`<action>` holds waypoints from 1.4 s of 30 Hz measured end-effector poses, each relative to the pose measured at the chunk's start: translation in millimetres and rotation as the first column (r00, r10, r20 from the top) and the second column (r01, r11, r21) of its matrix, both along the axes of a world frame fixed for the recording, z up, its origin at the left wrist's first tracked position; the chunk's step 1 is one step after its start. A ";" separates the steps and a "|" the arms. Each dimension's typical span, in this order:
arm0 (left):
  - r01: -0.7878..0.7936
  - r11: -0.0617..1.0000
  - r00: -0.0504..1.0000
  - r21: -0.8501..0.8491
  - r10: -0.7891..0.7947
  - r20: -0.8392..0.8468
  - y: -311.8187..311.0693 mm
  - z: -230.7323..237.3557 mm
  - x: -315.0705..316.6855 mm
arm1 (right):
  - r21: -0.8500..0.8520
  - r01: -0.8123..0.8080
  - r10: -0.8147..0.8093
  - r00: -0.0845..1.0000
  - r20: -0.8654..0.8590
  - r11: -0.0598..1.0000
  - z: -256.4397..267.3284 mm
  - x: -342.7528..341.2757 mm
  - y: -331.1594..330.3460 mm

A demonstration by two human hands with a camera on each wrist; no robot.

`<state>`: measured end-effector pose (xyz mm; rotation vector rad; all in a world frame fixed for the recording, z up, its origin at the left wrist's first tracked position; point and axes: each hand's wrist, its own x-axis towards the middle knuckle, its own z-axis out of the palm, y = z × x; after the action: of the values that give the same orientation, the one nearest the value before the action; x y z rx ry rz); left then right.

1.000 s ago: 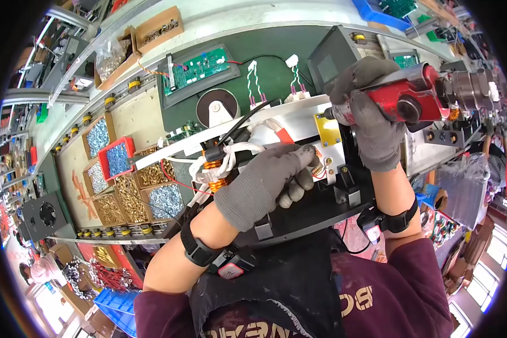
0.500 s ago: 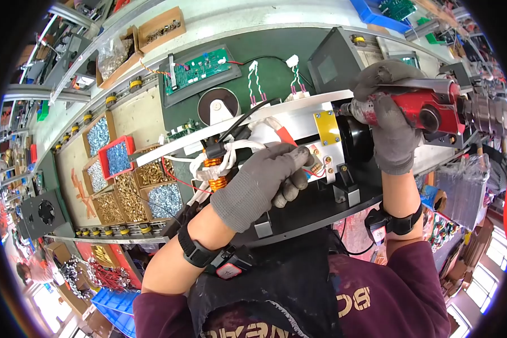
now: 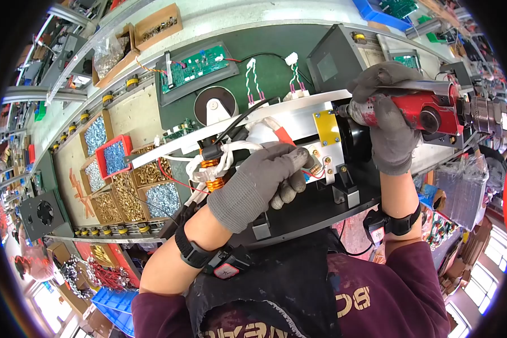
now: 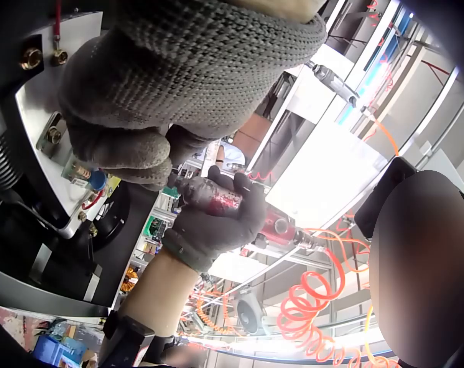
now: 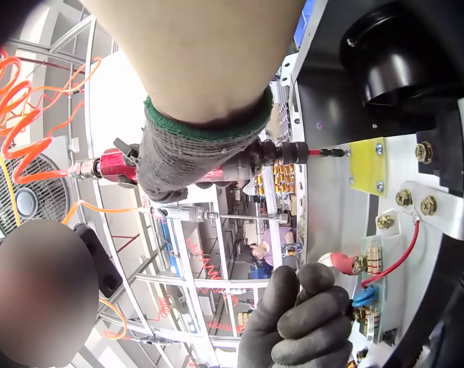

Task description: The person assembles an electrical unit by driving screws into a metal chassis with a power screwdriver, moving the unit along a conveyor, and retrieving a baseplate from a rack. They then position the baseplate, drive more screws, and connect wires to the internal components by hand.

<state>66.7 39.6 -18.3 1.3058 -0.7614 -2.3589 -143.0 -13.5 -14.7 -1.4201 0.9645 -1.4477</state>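
My gloved right hand (image 3: pixel 386 129) grips a red pneumatic screwdriver (image 3: pixel 419 107), held level above the right end of a metal assembly. In the right wrist view, its bit (image 5: pixel 328 152) points at the edge of a yellow plate (image 5: pixel 368 166) held by silver screws. My gloved left hand (image 3: pixel 250 183) is curled over the assembly, its thumb against the fingers; nothing shows between the fingertips. Close to those fingers are a small circuit board (image 5: pixel 379 307) with a red wire and a red-sleeved cable (image 3: pixel 284 135). Copper coils (image 3: pixel 214 183) with white cables lie left of this hand.
Cardboard bins of brass fasteners (image 3: pixel 130 197) and a red bin of blue-grey screws (image 3: pixel 116 158) stand left. Behind the assembly are a green circuit board (image 3: pixel 200 67) in a dark frame and a round black-faced part (image 3: pixel 213 106). A dark panel (image 3: pixel 332 59) stands upright behind right.
The right hand and screwdriver have moved right, drawing the tip back from the yellow plate, with little motion over the last half second. The left hand stays nearly in place.
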 end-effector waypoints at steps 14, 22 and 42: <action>-0.002 0.999 1.000 -0.047 0.003 0.022 3.5 4.4 0.0 | 0.204 -0.211 -0.028 0.624 0.781 0.956 -16.9 9.1 -4.8; -0.202 0.971 0.944 -0.128 0.158 -0.290 24.7 3.6 28.0 | -0.024 0.126 -0.128 0.987 -0.092 0.992 0.2 6.3 -4.9; -0.628 0.579 0.423 -0.520 0.815 0.396 144.8 -65.3 297.0 | 0.036 0.858 -0.679 0.430 -0.595 0.512 -32.3 -211.2 184.2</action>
<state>363.7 184.3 -83.6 1.7898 -0.4843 -1.0498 -354.2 170.7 -47.1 -1.1127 2.3816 -1.3915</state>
